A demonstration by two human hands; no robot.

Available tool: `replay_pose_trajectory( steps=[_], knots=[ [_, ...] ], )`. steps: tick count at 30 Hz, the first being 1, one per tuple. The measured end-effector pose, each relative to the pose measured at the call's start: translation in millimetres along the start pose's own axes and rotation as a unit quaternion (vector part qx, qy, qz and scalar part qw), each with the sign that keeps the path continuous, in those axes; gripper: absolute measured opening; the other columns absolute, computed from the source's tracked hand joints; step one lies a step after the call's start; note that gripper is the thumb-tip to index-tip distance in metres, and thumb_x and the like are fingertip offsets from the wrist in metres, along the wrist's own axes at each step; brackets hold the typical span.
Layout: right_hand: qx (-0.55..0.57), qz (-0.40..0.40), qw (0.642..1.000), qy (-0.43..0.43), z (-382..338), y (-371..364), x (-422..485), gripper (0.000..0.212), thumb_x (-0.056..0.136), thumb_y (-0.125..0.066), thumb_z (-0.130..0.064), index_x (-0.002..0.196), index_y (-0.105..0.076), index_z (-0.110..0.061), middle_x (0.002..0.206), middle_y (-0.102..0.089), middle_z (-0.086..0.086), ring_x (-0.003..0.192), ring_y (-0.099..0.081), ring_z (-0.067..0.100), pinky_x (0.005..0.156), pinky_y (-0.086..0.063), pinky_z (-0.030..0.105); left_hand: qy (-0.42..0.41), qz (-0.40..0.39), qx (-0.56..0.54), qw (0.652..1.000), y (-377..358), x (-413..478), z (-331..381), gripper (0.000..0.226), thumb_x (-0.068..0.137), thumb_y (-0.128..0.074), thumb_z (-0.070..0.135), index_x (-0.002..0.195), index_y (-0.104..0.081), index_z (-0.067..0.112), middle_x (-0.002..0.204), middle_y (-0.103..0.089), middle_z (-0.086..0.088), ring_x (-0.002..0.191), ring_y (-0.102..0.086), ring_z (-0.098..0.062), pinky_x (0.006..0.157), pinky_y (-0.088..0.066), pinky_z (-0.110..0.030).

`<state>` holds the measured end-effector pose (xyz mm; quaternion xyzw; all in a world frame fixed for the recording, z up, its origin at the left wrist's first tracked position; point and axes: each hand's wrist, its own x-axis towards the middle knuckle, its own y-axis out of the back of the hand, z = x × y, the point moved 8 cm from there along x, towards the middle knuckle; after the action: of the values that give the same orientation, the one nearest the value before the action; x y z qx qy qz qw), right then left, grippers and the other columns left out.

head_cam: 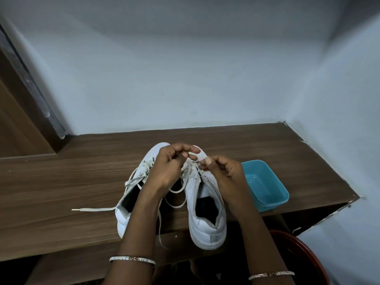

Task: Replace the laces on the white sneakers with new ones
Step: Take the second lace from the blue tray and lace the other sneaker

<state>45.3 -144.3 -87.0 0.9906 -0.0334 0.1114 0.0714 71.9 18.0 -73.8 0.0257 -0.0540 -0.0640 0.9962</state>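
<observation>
Wooden shelf [61, 182]: right sneaker [207, 231] overhangs its front edge.

White sneakers [205, 204]; teal tub [265, 182]; woodgrain table [61, 182].

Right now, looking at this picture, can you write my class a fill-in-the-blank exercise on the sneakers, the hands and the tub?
1. The left hand and the right hand pinch the lace of the sneaker on the ___.
2. The tub beside that sneaker is ___ in colour.
3. The other sneaker has a loose lace end trailing to the ___.
Answers: right; blue; left.
</observation>
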Motion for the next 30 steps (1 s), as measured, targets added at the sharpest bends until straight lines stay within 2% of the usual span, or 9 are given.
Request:
replay_pose_trajectory(
  steps=[2,6,10,13,16,20,25,28,30],
  knots=[
    [0.014,0.024,1.000,-0.007,2,7,2,0.014,0.096,-0.065,-0.019,0.096,-0.076,-0.010,0.078,-0.075,0.005,0.074,-0.070,0.015,0.074,-0.056,0.032,-0.009,0.035,0.076,0.996,7,2,-5,0.036,0.101,-0.045,0.001,0.095,-0.075,0.021,0.085,-0.074,0.001,0.076,-0.066,-0.004,0.065,-0.047,-0.020],
    [0.019,0.051,0.998,-0.026,6,12,1,0.008,0.089,-0.074,-0.017,0.090,-0.076,-0.009,0.072,-0.074,0.007,0.062,-0.066,0.015,0.065,-0.054,0.026,-0.037,0.044,0.147,0.987,7,1,1,0.033,0.098,-0.050,0.003,0.094,-0.074,0.025,0.084,-0.072,0.009,0.056,-0.056,0.005,0.054,-0.039,-0.013],
    [-0.001,0.065,0.998,-0.016,0,11,1,0.012,0.079,-0.082,-0.021,0.082,-0.076,-0.011,0.070,-0.074,0.003,0.062,-0.069,0.013,0.060,-0.054,0.024,-0.080,-0.071,0.162,0.981,-15,-3,11,0.022,0.095,-0.061,0.006,0.105,-0.074,0.021,0.100,-0.072,0.014,0.097,-0.065,0.002,0.080,-0.050,-0.014],
    [-0.017,0.086,0.996,-0.009,-1,14,0,0.010,0.077,-0.084,-0.023,0.082,-0.079,-0.015,0.070,-0.075,-0.001,0.066,-0.071,0.016,0.064,-0.057,0.029,-0.074,-0.114,0.146,0.980,-21,-2,6,0.019,0.095,-0.063,0.009,0.110,-0.073,0.016,0.102,-0.075,0.006,0.101,-0.068,-0.006,0.090,-0.054,-0.025],
    [-0.017,0.087,0.996,-0.016,1,17,-1,0.012,0.079,-0.082,-0.024,0.087,-0.081,-0.016,0.073,-0.076,-0.002,0.067,-0.071,0.015,0.068,-0.058,0.033,-0.075,-0.078,0.141,0.984,-19,1,4,0.014,0.093,-0.067,0.011,0.104,-0.074,0.016,0.090,-0.076,0.002,0.088,-0.072,-0.011,0.083,-0.058,-0.030],
    [0.000,0.038,0.999,-0.021,3,8,0,0.016,0.082,-0.080,-0.025,0.098,-0.078,-0.020,0.089,-0.077,-0.003,0.085,-0.073,0.018,0.079,-0.060,0.037,-0.072,-0.001,0.173,0.982,-8,5,2,0.007,0.088,-0.073,0.013,0.090,-0.077,0.019,0.081,-0.075,0.005,0.077,-0.070,-0.007,0.071,-0.056,-0.023],
    [-0.136,-0.072,0.986,-0.057,16,-1,-3,0.040,0.072,-0.071,-0.023,0.110,-0.064,-0.033,0.105,-0.068,-0.016,0.097,-0.062,0.004,0.084,-0.054,0.027,-0.063,0.034,0.234,0.969,3,9,-6,0.004,0.083,-0.079,0.022,0.080,-0.078,0.025,0.072,-0.071,0.012,0.070,-0.064,-0.001,0.066,-0.049,-0.023],
    [-0.153,-0.068,0.984,-0.061,16,5,-3,0.045,0.072,-0.074,-0.021,0.113,-0.061,-0.033,0.107,-0.063,-0.014,0.098,-0.061,0.008,0.081,-0.055,0.026,-0.066,0.027,0.259,0.963,-2,7,-4,0.003,0.084,-0.078,0.024,0.081,-0.079,0.023,0.067,-0.068,0.015,0.061,-0.057,0.007,0.057,-0.037,-0.009],
    [-0.189,-0.078,0.977,-0.055,16,3,-3,0.047,0.073,-0.079,-0.021,0.115,-0.059,-0.031,0.104,-0.061,-0.013,0.093,-0.061,0.007,0.075,-0.054,0.021,-0.069,0.029,0.278,0.958,-4,6,-4,0.005,0.083,-0.078,0.026,0.080,-0.079,0.023,0.060,-0.063,0.019,0.058,-0.055,0.009,0.053,-0.034,-0.008]
  ],
)
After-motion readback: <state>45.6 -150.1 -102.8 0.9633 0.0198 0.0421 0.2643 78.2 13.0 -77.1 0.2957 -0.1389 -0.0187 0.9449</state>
